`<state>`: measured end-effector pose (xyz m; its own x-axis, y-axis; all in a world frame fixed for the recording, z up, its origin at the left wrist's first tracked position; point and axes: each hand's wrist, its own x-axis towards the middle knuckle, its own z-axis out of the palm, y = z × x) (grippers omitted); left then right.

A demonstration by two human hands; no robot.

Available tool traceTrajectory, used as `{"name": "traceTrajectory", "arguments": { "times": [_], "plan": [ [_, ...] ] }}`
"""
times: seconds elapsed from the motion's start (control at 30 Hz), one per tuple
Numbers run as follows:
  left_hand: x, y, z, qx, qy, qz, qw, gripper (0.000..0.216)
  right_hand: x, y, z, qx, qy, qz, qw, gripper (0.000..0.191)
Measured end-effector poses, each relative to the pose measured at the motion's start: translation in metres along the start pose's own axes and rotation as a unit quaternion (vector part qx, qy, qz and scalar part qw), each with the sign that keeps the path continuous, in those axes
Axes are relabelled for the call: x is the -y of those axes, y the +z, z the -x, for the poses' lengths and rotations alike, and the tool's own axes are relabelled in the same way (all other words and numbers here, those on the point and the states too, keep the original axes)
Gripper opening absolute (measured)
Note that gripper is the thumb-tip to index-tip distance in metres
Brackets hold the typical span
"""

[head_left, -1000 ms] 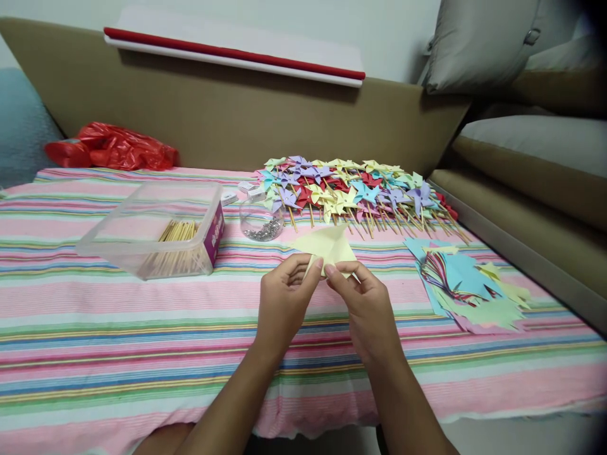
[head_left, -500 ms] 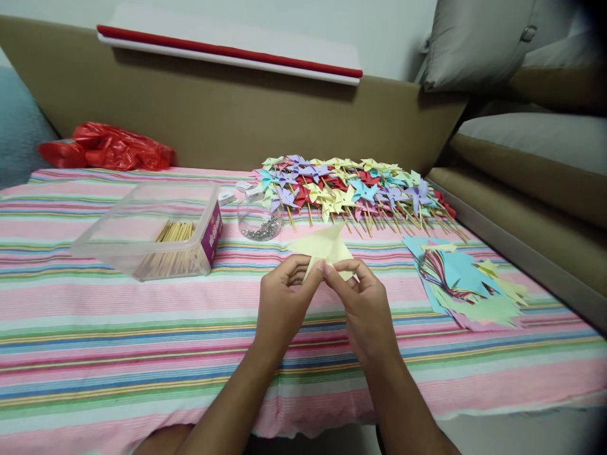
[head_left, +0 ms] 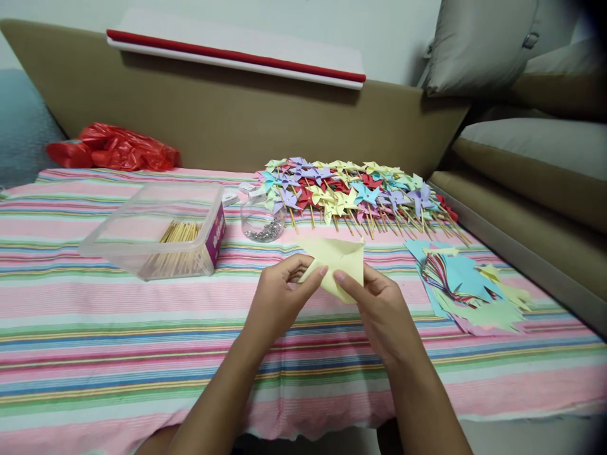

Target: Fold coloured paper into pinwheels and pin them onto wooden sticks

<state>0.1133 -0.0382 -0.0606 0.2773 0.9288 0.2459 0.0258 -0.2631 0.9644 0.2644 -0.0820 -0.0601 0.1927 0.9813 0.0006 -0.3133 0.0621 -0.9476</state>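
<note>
A pale yellow paper sheet (head_left: 337, 258) with a slit in it is held up above the striped cloth. My left hand (head_left: 284, 291) pinches its left side, thumb on the near face and fingers behind. On the right side, my right hand (head_left: 379, 303) grips it the same way, its thumb lying on the paper. Beyond my hands sits a clear round tub (head_left: 263, 221) of small metal pins. Farther back lies a heap of finished paper pinwheels (head_left: 351, 189) on wooden sticks.
A clear plastic box (head_left: 114, 246) holding wooden sticks (head_left: 177, 253) stands at left. Cut coloured paper pieces (head_left: 469, 278) are stacked at right. Small white boxes (head_left: 256, 194) sit behind the tub. A red plastic bag (head_left: 128, 148) lies at the back left; cushions (head_left: 535, 158) line the right edge.
My hands have moved slightly apart, the right one shifting right. The yellow paper, pinched at its near part before, now lies more spread out and faces me.
</note>
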Motion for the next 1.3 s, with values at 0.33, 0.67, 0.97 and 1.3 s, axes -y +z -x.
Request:
{"name": "traceTrajectory", "arguments": {
  "times": [0.33,0.67,0.97,1.3],
  "plan": [
    [-0.001,-0.013,0.001,0.066,0.015,-0.122,0.99,0.023,-0.005,-0.013,-0.001,0.018,-0.013,0.166,0.986,0.035],
    [0.001,0.009,0.0,0.023,-0.116,0.2,0.973,0.039,-0.012,0.014,-0.005,-0.123,-0.023,-0.108,0.986,0.034],
    [0.001,0.032,0.006,-0.088,-0.099,0.24,0.962,0.021,-0.018,0.035,-0.001,-0.124,-0.013,-0.154,0.98,0.023],
    [0.005,0.037,0.007,-0.123,-0.097,0.26,0.953,0.026,-0.02,0.037,0.002,-0.106,-0.01,-0.158,0.982,0.032]
  ]
}}
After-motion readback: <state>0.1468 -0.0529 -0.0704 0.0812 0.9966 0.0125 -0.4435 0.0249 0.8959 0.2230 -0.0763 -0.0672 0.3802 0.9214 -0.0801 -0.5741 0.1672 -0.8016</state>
